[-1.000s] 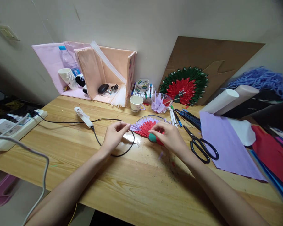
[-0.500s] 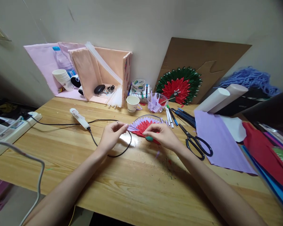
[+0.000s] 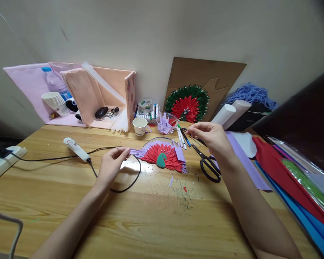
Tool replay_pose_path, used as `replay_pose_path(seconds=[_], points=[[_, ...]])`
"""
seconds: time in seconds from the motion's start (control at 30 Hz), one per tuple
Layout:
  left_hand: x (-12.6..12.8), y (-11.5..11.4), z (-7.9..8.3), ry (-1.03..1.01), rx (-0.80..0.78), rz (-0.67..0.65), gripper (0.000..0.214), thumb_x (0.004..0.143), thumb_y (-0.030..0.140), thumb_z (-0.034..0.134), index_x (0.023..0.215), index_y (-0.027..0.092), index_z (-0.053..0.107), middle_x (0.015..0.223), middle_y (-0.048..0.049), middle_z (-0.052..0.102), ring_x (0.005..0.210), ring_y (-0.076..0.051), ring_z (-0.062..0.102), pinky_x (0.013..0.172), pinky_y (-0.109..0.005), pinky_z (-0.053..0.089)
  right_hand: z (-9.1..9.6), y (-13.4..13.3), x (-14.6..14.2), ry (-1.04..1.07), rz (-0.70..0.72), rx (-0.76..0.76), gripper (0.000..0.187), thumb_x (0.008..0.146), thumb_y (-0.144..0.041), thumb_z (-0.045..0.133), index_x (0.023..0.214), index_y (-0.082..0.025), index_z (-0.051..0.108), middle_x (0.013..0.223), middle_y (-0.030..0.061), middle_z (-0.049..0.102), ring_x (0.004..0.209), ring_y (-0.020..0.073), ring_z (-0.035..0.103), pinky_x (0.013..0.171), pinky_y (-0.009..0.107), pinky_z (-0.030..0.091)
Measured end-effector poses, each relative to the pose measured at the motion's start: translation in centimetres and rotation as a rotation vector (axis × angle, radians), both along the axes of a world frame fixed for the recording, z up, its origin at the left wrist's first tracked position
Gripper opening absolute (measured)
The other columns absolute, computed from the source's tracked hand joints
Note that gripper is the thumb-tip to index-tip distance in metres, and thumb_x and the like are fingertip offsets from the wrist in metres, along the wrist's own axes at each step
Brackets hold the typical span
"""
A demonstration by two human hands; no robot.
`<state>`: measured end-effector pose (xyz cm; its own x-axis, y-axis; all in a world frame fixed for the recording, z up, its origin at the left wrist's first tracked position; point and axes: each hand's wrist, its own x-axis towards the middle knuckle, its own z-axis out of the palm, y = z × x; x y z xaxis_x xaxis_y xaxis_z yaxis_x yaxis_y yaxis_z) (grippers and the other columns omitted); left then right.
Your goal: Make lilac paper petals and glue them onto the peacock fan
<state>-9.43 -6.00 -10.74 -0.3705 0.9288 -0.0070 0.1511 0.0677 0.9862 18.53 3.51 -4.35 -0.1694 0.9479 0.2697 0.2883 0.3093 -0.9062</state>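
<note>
A paper peacock fan (image 3: 162,155) of red and lilac folded petals with a small green bird lies flat on the wooden table (image 3: 151,216). My left hand (image 3: 112,165) pinches the lilac tip at the fan's left edge. My right hand (image 3: 210,136) is lifted off the fan and hovers above the black scissors (image 3: 207,163) and the pens (image 3: 183,135), its fingers curled in a pinch; what it holds, if anything, is too small to make out.
A glue gun (image 3: 75,148) with a black cord lies at the left. A paper cup (image 3: 139,126), a clear bowl of lilac pieces (image 3: 166,122), a finished green-red fan (image 3: 187,104) and a cardboard box (image 3: 108,95) stand at the back. Coloured sheets (image 3: 286,169) cover the right side.
My right hand has left the fan's green bird and risen to the right, over the scissors and pens. The left hand keeps its pinch. The view has swung right.
</note>
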Motion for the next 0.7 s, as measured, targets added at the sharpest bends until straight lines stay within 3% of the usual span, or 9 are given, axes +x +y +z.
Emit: replay_pose_path(seconds=[0.17,0.27,0.37,0.43,0.53,0.7], points=[[0.3,0.0,-0.2,0.005,-0.021,-0.019,0.034,0.064,0.045,0.068,0.079,0.014,0.067,0.074,-0.0070,0.067,0.072,-0.018,0.061,0.067,-0.027,0.049,0.1,0.9,1.1,-0.102,-0.007,0.042,0.025,0.074,-0.039,0.060,0.079,-0.018,0.071,0.081,0.0067,0.071,0.072,0.0185,0.063,0.063,0.029,0.047],[0.3,0.1,-0.4,0.004,-0.015,-0.026,0.033,0.064,0.045,0.068,0.077,0.014,0.067,0.071,-0.0064,0.066,0.069,-0.017,0.060,0.065,-0.026,0.049,-1.4,1.9,1.4,-0.442,-0.062,-0.026,0.026,0.072,-0.038,0.060,0.070,-0.015,0.071,0.068,0.0068,0.070,0.063,0.0184,0.061,0.055,0.027,0.042],[0.5,0.1,-0.4,-0.003,-0.023,-0.038,0.033,0.064,0.044,0.068,0.077,0.014,0.066,0.072,-0.0060,0.066,0.070,-0.017,0.060,0.064,-0.025,0.048,-4.3,3.1,1.3,-0.769,-0.027,-0.211,0.035,0.062,-0.046,0.068,0.046,-0.015,0.063,0.046,0.0062,0.061,0.048,0.0165,0.055,0.047,0.027,0.034],[0.6,0.0,-0.4,-0.003,-0.028,-0.052,0.032,0.065,0.044,0.068,0.076,0.014,0.066,0.072,-0.0058,0.066,0.070,-0.016,0.060,0.064,-0.024,0.048,-6.3,3.9,1.3,-0.740,0.047,-0.343,0.037,0.059,-0.044,0.071,0.040,-0.015,0.058,0.041,0.0051,0.057,0.043,0.0142,0.052,0.043,0.026,0.033],[0.9,-0.1,-0.5,0.008,-0.029,-0.069,0.032,0.065,0.044,0.068,0.075,0.014,0.066,0.072,-0.0059,0.067,0.070,-0.016,0.060,0.064,-0.024,0.048,-8.3,4.7,1.3,-0.577,0.098,-0.439,0.028,0.059,-0.036,0.072,0.047,-0.015,0.059,0.045,0.0033,0.059,0.041,0.0116,0.052,0.041,0.023,0.036],[1.5,-0.2,-1.0,-0.010,-0.054,-0.097,0.032,0.063,0.044,0.069,0.075,0.015,0.067,0.075,-0.0063,0.068,0.070,-0.017,0.061,0.064,-0.024,0.048,-7.5,5.0,2.2,-0.462,0.111,-0.465,0.022,0.060,-0.032,0.071,0.052,-0.014,0.062,0.046,0.0023,0.059,0.041,0.0107,0.052,0.041,0.022,0.040]])
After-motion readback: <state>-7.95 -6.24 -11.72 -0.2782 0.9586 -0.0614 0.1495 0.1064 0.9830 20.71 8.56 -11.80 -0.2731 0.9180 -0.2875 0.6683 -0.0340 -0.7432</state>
